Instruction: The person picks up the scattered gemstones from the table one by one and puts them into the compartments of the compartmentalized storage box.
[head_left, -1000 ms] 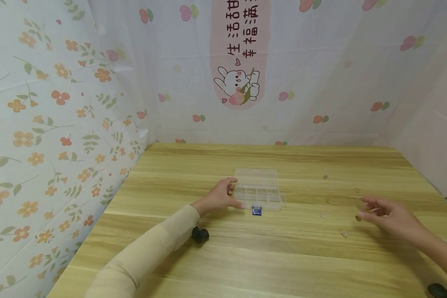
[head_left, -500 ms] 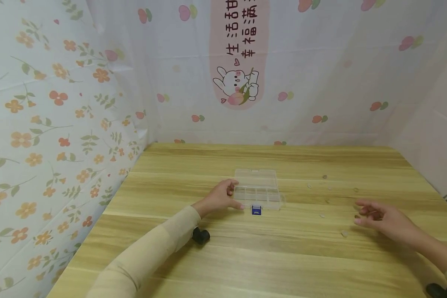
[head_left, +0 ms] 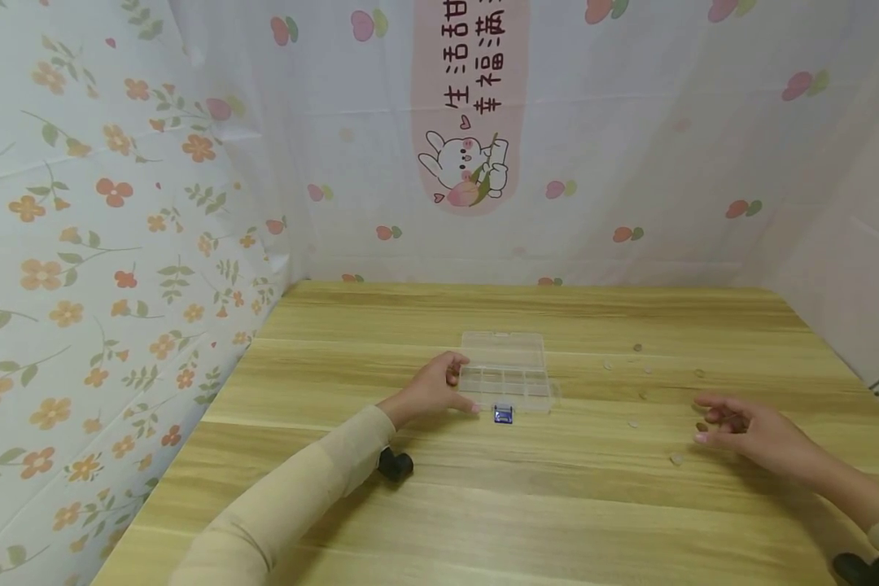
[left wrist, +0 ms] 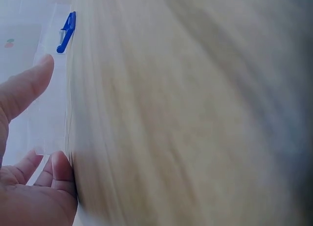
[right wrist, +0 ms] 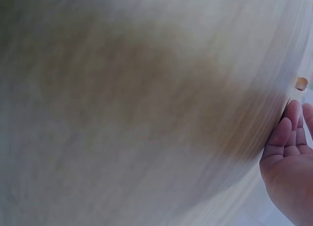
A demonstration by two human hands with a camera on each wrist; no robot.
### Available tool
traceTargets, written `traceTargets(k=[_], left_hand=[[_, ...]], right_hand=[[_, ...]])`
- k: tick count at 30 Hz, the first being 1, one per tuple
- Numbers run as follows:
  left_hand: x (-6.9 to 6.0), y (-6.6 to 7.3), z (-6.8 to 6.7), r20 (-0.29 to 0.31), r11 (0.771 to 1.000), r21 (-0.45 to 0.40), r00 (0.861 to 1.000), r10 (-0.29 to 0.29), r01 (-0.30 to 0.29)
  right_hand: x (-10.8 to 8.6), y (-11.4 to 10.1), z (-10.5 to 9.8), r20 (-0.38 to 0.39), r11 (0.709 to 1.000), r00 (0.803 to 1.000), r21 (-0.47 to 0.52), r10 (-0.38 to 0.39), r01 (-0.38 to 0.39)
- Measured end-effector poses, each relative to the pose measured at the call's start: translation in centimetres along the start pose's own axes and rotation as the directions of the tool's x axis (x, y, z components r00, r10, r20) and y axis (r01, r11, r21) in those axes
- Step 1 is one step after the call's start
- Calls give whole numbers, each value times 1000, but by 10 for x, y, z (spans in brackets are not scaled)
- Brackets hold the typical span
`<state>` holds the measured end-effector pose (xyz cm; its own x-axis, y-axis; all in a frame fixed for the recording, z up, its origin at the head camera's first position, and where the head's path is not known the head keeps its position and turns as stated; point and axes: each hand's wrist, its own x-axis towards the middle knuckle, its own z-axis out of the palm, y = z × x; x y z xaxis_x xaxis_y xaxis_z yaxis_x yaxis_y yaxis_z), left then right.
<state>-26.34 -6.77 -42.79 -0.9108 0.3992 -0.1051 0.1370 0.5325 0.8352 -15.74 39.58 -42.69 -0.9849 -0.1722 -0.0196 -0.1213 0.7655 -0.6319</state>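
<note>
A clear plastic divided box [head_left: 505, 387] lies with its lid [head_left: 504, 350] folded back. My left hand [head_left: 432, 387] grips its left end, the thumb along the front edge and the fingers at the side. A blue clasp [left wrist: 70, 33] hangs from the box's front, beyond the thumb in the left wrist view. Over the table at right, my right hand [head_left: 754, 431] has its thumb and fingers apart. A small orange-brown rounded piece [right wrist: 301, 83] sits just beyond those fingertips in the right wrist view; its kind is unclear. In the head view the fingers partly hide it.
Several small pale or brownish pieces lie scattered between box and right hand, among them a whitish one [head_left: 676, 459], another pale one [head_left: 633, 423] and a ring-shaped one [head_left: 699, 373]. Patterned cloth [head_left: 337, 146] hangs behind the wood-grain table [head_left: 483, 505].
My right hand has moved slightly left around the brown piece, its thumb and fingers now further apart. My left hand and the box have stayed in place.
</note>
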Motion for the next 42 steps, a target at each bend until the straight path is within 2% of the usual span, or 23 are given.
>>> traceTargets(k=[12,22,33,42], left_hand=[[-2,2,3,7,1000,13,1000,16,-17],[-5,3,1,19,1000,-7,1000,21,-21],[-6,3,2,16,1000,-22,1000,-11,11],[-5,2,1,16,1000,-17,1000,-15,15]], right_hand=[[2,9,2,-4,993,1000,121,-15,16],[2,10,6,-7,996,1000,91,11,-10],[1,6,3,35,993,999,108,39,-43],[1,6,4,5,996,999,79,44,-45]])
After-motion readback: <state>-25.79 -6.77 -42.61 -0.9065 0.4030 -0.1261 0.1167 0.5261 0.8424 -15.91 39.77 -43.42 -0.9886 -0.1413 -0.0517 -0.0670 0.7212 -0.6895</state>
